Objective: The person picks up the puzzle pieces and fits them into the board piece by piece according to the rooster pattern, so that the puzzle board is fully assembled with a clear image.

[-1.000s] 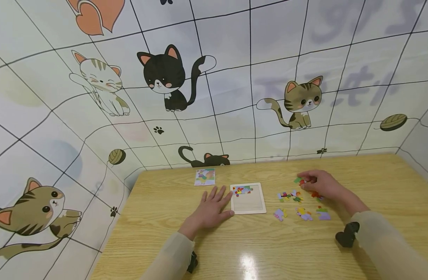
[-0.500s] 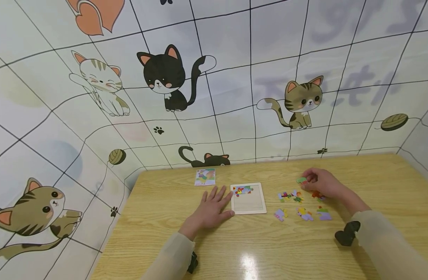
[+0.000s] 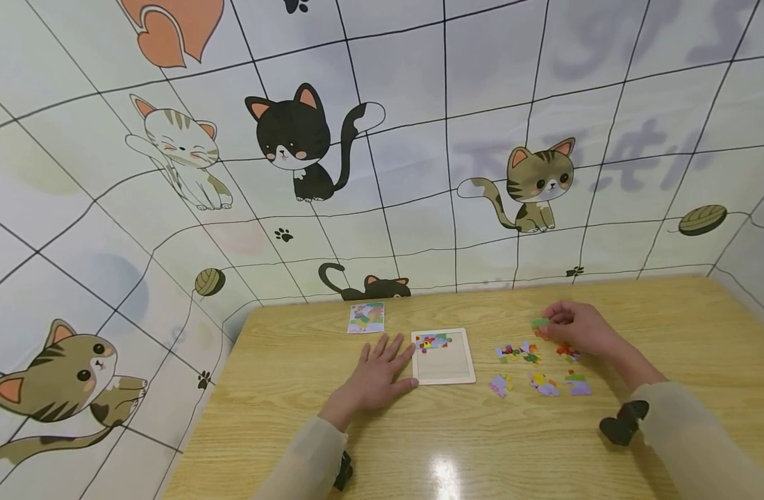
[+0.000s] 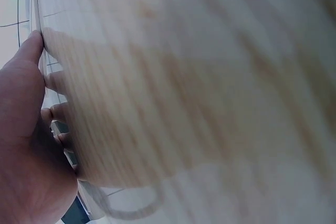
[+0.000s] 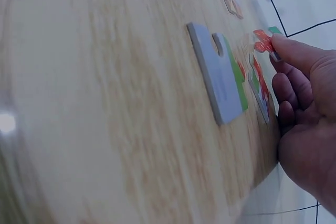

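Note:
My right hand [image 3: 583, 330] pinches a green and red jigsaw piece [image 3: 540, 323] between thumb and fingers, at the back right of the table. In the right wrist view the thumb presses on that piece's red part [image 5: 262, 39]. Fingers spread, my left hand [image 3: 374, 376] lies on the table, its thumb and fingertips right at the left edge of a square puzzle frame [image 3: 444, 381]. A few joined colourful pieces [image 3: 432, 341] fill the frame's upper left. The left wrist view shows the left palm [image 4: 31, 129] low over the wood.
Between frame and right hand lie several loose jigsaw pieces: a multicoloured group [image 3: 519, 351], a purple and yellow one [image 3: 543, 384], a lilac and green one [image 3: 578, 383] and a red one [image 3: 567, 351]. A picture card [image 3: 366, 317] lies behind the left hand. A cat-patterned wall [image 3: 419, 236] borders the table.
My right hand has shifted slightly right, and the green and red piece has turned in its fingers. My left hand and the puzzle frame have stayed in place.

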`<state>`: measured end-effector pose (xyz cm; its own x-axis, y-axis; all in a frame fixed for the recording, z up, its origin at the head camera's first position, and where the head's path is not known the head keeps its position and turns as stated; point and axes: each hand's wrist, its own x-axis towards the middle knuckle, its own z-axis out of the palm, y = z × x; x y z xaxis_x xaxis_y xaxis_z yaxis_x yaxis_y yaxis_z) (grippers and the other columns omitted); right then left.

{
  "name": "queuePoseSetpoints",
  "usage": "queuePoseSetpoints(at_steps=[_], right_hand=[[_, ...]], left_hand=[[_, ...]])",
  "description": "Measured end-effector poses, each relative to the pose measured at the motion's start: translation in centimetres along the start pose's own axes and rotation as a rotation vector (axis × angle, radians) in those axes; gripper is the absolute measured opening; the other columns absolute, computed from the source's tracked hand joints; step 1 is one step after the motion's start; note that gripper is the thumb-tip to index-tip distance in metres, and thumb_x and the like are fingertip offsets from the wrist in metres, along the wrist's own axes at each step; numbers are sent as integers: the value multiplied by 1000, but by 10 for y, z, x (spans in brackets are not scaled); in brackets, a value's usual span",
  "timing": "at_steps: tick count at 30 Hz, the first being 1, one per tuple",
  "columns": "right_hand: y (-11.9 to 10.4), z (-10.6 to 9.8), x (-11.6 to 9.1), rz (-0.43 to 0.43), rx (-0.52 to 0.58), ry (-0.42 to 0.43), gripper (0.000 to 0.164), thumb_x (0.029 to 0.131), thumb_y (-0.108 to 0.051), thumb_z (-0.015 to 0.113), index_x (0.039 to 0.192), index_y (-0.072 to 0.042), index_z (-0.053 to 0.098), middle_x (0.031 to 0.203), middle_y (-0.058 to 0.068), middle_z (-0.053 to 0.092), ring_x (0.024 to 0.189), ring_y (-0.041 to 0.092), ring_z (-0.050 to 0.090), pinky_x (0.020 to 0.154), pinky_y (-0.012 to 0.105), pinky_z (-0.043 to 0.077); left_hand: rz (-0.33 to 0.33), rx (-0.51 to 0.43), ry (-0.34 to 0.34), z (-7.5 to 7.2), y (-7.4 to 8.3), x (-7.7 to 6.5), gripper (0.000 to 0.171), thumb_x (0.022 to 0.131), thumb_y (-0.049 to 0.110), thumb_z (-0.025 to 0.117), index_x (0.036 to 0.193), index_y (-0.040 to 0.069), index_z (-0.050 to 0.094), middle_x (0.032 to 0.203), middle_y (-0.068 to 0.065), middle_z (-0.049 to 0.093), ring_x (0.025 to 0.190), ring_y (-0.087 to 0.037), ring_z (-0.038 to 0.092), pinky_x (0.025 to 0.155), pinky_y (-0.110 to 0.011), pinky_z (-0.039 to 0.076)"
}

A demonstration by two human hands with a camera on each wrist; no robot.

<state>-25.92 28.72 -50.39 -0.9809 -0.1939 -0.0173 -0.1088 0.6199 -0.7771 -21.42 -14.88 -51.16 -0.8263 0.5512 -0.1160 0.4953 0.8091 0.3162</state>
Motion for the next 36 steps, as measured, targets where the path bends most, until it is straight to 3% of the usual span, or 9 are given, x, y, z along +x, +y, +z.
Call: queuePoseSetpoints(at_steps=[7, 12, 18, 27, 36], right_hand=[[-13, 0, -1, 41, 53, 18, 32, 99, -22, 70, 116, 3, 61, 108, 14, 65, 92, 21, 59, 73, 30, 51], [-32, 7, 4, 25, 151, -26, 35, 99, -20, 71, 118, 6, 60, 109, 14, 66, 91, 19, 60, 71, 31, 54], [-51, 26, 12, -44, 242, -91, 33, 98, -13, 70, 120, 9, 58, 105, 13, 67, 88, 21, 65, 75, 35, 57], [-78, 60, 22, -71, 345, -153, 29, 98, -5, 68, 121, 10, 58, 103, 16, 68, 91, 29, 67, 79, 38, 58], [-94, 93, 29, -76, 336, -200, 24, 96, -1, 69, 117, 11, 62, 99, 16, 65, 84, 25, 66, 73, 36, 59]], left_hand=[[9, -15, 7, 0, -1, 0, 71, 106, 57, 43, 165, 22, 25, 171, -6, 10, 157, -35, 1, 119, -65, 2], [10, -13, 12, 0, -2, 0, 71, 105, 56, 44, 165, 22, 25, 171, -7, 11, 157, -36, 2, 119, -65, 2], [11, -5, 12, 1, -2, 0, 71, 105, 57, 44, 165, 22, 26, 171, -7, 12, 156, -36, 3, 119, -66, 4], [10, -9, 5, -6, 4, -3, 71, 105, 56, 44, 164, 20, 27, 171, -10, 14, 156, -39, 5, 119, -67, 5], [10, 6, 6, -2, 0, -2, 71, 106, 57, 42, 165, 22, 24, 171, -8, 11, 156, -37, 2, 119, -66, 3]])
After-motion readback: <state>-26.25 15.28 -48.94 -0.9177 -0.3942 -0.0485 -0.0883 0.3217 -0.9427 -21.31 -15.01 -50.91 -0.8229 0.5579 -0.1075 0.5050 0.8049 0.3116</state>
